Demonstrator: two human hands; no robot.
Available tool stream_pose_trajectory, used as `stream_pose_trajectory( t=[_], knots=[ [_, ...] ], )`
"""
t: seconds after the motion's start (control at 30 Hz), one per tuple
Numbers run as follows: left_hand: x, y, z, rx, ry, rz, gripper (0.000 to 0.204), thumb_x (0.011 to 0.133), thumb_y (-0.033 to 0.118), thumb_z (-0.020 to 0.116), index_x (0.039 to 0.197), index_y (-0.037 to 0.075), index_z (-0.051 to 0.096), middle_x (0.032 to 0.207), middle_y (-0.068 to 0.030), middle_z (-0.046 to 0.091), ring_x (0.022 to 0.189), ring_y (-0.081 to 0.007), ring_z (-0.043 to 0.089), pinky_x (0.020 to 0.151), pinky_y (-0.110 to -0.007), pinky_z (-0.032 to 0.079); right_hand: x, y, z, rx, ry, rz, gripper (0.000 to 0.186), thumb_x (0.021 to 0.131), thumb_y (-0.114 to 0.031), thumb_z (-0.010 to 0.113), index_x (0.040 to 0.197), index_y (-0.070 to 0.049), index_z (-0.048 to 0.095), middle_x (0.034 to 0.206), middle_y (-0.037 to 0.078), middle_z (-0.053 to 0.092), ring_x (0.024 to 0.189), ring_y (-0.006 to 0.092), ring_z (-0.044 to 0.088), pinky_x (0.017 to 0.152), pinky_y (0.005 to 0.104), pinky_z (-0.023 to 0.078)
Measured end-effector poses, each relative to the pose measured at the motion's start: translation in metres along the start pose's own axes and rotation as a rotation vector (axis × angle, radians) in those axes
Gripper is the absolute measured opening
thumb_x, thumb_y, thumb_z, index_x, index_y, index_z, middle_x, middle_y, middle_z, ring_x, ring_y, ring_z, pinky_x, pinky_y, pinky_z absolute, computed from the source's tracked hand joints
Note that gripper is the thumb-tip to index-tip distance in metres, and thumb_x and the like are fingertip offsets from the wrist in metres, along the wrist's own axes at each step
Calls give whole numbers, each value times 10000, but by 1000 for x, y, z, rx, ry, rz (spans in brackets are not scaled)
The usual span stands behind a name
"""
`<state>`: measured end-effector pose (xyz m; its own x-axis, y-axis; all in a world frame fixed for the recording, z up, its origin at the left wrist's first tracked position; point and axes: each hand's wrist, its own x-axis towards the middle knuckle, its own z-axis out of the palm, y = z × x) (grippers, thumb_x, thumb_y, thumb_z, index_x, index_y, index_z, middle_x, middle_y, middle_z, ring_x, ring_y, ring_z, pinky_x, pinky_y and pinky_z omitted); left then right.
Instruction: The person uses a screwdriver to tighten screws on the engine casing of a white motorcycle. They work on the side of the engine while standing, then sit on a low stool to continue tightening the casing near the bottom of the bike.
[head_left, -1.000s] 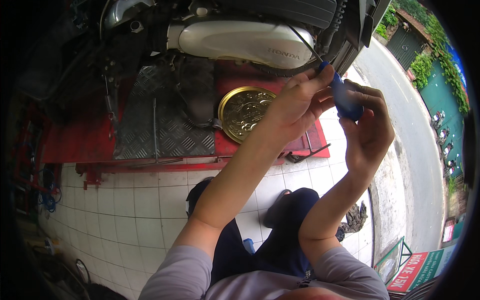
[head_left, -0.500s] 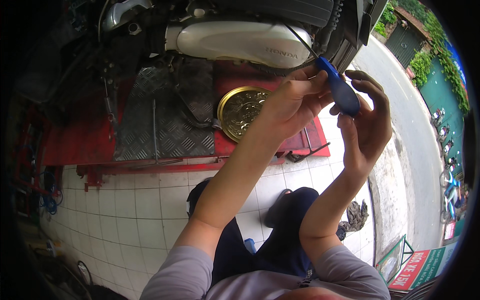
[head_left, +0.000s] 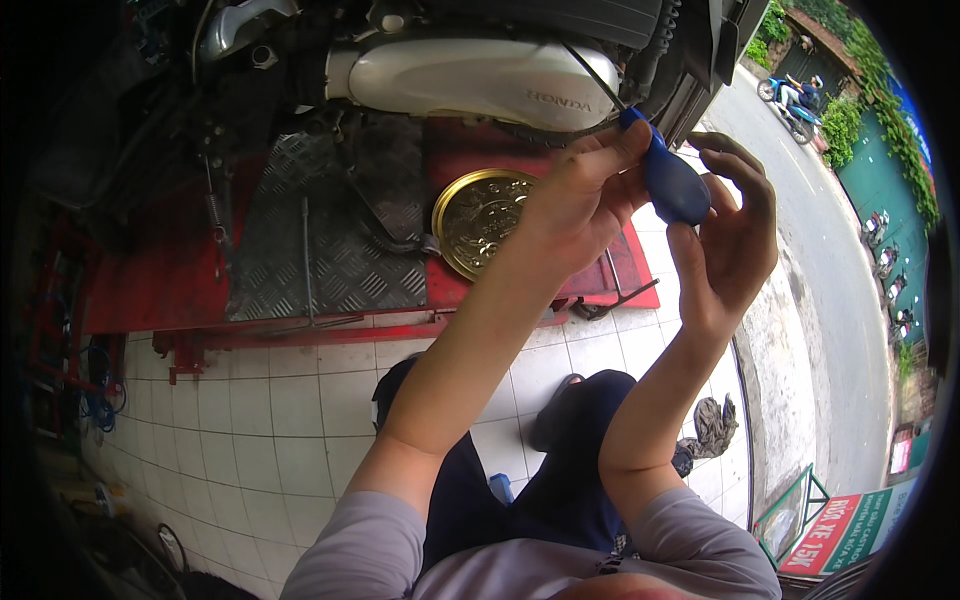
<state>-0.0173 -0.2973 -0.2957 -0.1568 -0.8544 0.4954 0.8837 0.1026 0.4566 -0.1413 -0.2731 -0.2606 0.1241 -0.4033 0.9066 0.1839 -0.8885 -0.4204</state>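
A screwdriver [head_left: 678,188] with a blue bulb-shaped handle and a thin dark shaft slants up and left toward the rear of a silver motorcycle engine cover [head_left: 480,85]. Its tip is lost among dark parts beside the tyre. My left hand [head_left: 592,200] pinches the narrow neck of the handle between thumb and fingers. Around the broad rear end curls my right hand [head_left: 735,225], its thumb and some fingertips at the handle and its upper fingers standing off it.
A round gold-coloured tray [head_left: 465,262] lies on the red lift platform [head_left: 350,335], by a dark tread plate [head_left: 270,270] and a long metal tool [head_left: 307,260]. A T-shaped wrench [head_left: 630,297] sits at the right corner. Crumpled cloth [head_left: 714,428] is on the tiled floor.
The handle has shifted slightly up and left and turned in my fingers. Both hands have moved a little. A motorbike with a rider has appeared on the road at upper right.
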Motion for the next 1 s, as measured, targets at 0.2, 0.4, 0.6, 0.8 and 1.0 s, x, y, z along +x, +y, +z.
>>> stream_pose_trajectory(
  t=[0.2,0.4,0.6,0.8,1.0],
  knots=[
    [6,4,-6,-17,-108,-28,270,919,225,539,1104,29,566,1050,-91,612,972,-194,585,861,-347,458,-9,16,-8,-86,15,-47,332,744,-90,743,912,92,522,888,103,507,857,180,569,741,256,475],
    [5,2,-13,-23,-183,-5,335,897,162,548,1190,4,509,1176,-109,537,1080,-208,528,916,-368,425,-18,19,5,-220,238,28,274,767,-72,721,858,74,508,852,90,491,784,132,526,694,221,441],
    [7,3,-17,-85,-199,23,300,881,132,556,1157,15,539,1134,-108,571,1064,-206,540,909,-378,427,-1,4,0,-114,-1,-86,323,718,-13,701,993,79,559,1000,162,556,922,222,602,714,276,504],
    [6,3,-8,-120,-87,-56,153,892,163,577,998,54,595,930,-56,629,934,-159,580,862,-328,457,-2,13,-16,-292,-104,-120,405,731,-151,727,1038,66,576,1020,149,522,968,228,566,746,313,513],
    [5,4,-1,-88,-92,-4,261,918,239,534,1077,32,551,1032,-88,600,951,-192,583,864,-367,460,-5,21,3,-67,56,-91,414,756,-230,737,963,76,550,1032,171,522,961,217,550,817,327,485]
  ],
)
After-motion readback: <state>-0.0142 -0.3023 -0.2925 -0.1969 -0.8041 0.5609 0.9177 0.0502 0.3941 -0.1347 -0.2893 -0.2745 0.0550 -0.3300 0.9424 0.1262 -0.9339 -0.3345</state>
